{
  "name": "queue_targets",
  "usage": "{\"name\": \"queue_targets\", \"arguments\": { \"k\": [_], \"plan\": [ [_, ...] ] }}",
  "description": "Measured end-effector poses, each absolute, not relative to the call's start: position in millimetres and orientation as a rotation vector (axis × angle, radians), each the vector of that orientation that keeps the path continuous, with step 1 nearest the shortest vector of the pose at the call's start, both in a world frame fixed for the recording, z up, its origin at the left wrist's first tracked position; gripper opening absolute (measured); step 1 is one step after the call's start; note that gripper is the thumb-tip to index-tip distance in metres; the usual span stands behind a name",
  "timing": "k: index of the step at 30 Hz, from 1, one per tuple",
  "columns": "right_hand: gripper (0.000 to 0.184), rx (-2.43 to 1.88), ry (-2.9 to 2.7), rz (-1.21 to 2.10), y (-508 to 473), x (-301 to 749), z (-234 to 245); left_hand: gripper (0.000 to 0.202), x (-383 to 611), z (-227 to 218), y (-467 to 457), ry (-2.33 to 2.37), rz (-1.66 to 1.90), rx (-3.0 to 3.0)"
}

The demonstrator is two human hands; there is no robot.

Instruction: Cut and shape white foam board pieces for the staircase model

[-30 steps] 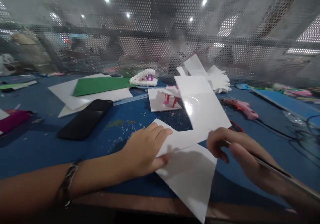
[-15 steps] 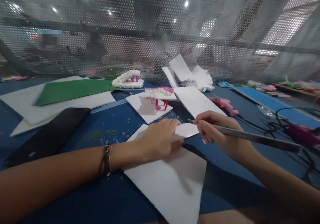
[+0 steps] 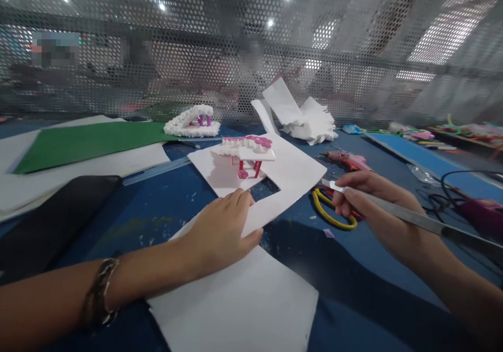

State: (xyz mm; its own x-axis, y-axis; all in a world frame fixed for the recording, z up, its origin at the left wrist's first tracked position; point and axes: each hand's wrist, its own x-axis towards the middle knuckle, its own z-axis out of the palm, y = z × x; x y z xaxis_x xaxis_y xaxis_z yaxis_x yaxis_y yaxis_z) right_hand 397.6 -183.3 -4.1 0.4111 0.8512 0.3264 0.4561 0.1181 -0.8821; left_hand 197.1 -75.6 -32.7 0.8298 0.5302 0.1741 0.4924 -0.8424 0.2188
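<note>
My left hand (image 3: 220, 231) grips a white foam sheet (image 3: 271, 202), its fingers on the far side and its thumb on the near side. The sheet reaches right toward my other hand, overlapping or joined to a white piece behind; I cannot tell which. Another white sheet (image 3: 243, 305) lies flat below my left wrist. My right hand (image 3: 377, 205) is closed around a slim metal craft knife (image 3: 408, 213), tip pointing left and clear of the sheet. Beneath those fingers lie yellow-handled scissors (image 3: 332, 221), partly hidden. A small purple scrap (image 3: 328, 233) is nearby.
Beyond my hands stands a small pink-and-white model (image 3: 251, 150) on red legs. A white bumpy model (image 3: 192, 124) sits farther back. Green sheet (image 3: 90, 140) and black case (image 3: 66, 226) lie left; a pink glue gun (image 3: 349, 159) and cables (image 3: 436, 197) lie right.
My right hand has drawn the knife to the right, away from the sheet, uncovering the scissors. My left hand has shifted left and nearer, and its thumb now shows. The view has moved slightly too.
</note>
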Motion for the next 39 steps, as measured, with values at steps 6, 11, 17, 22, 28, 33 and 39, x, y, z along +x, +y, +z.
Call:
{"name": "queue_targets", "arguments": {
  "k": [6, 11, 17, 22, 28, 33, 39],
  "plan": [
    [0.011, -1.600, -1.267, 0.535, -171.2, 389.7, -0.2, 0.028, 198.9, -34.1, -76.8, 0.745, 0.300, 2.884],
    [0.008, -1.547, -1.412, 0.776, -148.4, 372.1, -3.6, 0.033, 194.7, -34.8, -76.3, 0.654, 0.392, 2.846],
    [0.015, -1.519, -1.375, 0.840, -133.7, 361.5, -24.0, 0.047, 180.0, -38.4, -74.4, 0.529, 0.404, 2.838],
    [0.013, -1.532, -1.537, 0.704, -133.4, 355.7, -25.1, 0.043, 179.8, -37.9, -70.6, 0.514, 0.387, 2.818],
    [0.014, -1.550, -1.683, 0.620, -129.1, 357.8, -32.2, 0.037, 182.2, -36.7, -72.3, 0.541, 0.388, 2.878],
    [0.011, -1.624, -1.756, 0.509, -130.1, 357.3, -36.9, 0.038, 182.7, -36.8, -72.5, 0.555, 0.351, 2.876],
    [0.012, -1.725, -1.788, 0.451, -133.5, 354.0, -34.3, 0.036, 184.5, -36.1, -72.9, 0.579, 0.308, 2.893]
  ]
}}
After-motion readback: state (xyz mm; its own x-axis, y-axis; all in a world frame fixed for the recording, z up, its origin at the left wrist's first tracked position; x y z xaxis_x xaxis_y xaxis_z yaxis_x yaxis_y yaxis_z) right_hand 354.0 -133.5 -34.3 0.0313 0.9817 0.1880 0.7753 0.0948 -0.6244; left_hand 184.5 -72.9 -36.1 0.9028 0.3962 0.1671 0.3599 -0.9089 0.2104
